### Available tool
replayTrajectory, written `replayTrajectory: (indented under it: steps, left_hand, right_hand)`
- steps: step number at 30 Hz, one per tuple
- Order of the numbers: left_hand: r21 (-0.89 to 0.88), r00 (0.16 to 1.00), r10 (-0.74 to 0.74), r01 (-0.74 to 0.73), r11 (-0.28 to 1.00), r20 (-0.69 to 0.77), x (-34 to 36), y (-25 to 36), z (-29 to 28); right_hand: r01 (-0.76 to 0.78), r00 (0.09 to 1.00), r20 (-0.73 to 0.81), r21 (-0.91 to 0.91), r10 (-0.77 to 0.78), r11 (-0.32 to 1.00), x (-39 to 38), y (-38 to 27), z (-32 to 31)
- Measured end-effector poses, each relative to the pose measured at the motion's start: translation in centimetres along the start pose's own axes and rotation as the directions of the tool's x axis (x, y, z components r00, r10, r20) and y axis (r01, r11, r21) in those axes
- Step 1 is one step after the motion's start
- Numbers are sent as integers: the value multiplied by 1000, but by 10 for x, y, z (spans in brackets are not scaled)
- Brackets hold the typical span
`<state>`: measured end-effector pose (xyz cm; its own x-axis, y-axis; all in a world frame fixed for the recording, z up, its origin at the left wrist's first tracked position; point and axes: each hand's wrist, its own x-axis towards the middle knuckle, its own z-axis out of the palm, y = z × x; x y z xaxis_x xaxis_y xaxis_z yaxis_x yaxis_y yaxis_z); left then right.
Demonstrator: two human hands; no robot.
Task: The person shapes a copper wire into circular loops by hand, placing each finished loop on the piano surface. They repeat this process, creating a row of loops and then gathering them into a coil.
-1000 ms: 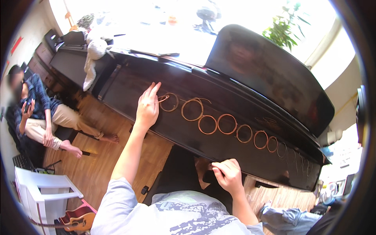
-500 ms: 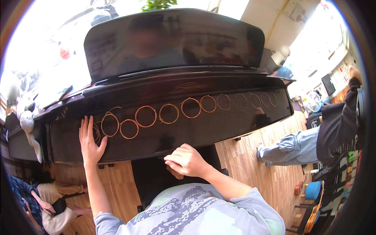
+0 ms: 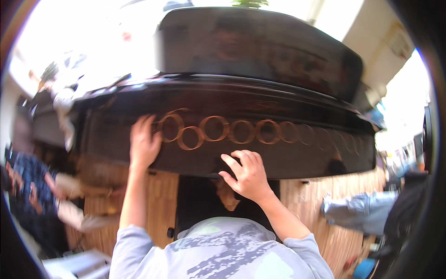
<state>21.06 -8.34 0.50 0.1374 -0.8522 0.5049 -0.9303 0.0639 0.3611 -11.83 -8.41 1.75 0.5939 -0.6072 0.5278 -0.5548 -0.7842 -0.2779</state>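
A row of coiled instrument strings lies along the closed black piano lid (image 3: 297, 162). Toward the left are copper-coloured coils (image 3: 190, 149); thinner, silvery coils (image 3: 305, 144) continue to the right, blurred. My left hand (image 3: 145, 143) rests at the row's left end, fingers stretched out, its thumb beside the leftmost visible coil (image 3: 171, 140). Anything beneath that palm is hidden. Above the lid's front edge is my right hand (image 3: 248, 172), palm down, fingers apart and holding nothing, nearer to me than the coils.
Behind the coils rises the glossy black music stand panel (image 3: 260, 51). A dark seat (image 3: 200, 200) is under the front edge. One seated person (image 3: 32, 181) is at the left; another person's jeans (image 3: 357, 211) show at the right, over wooden floor (image 3: 306, 237).
The view has swung, shifting the piano rightward in the picture. My right hand has uncurled and reached forward over the lid's edge. My left hand stays by the row's left end.
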Motion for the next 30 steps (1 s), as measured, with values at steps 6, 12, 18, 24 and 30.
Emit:
replayTrajectory:
  steps: [6,12,18,24,30]
  left_hand:
    - [6,992,8,-7,1000,-123,-11,0,-2]
    - [30,988,-38,43,999,-152,-17,6,-8]
    - [44,999,26,-28,999,46,-13,21,-14]
    - [-39,995,58,-55,998,82,-7,22,-3]
    - [-58,997,65,-63,996,32,-7,19,3]
  right_hand:
    - [148,988,29,32,-149,988,45,-37,40]
    - [117,993,-17,-62,-119,991,86,-42,72]
    - [112,990,-73,-95,-119,989,97,-33,96]
    - [50,986,-143,-242,-87,969,95,-24,84]
    - [19,986,-156,-225,-55,974,95,-11,72]
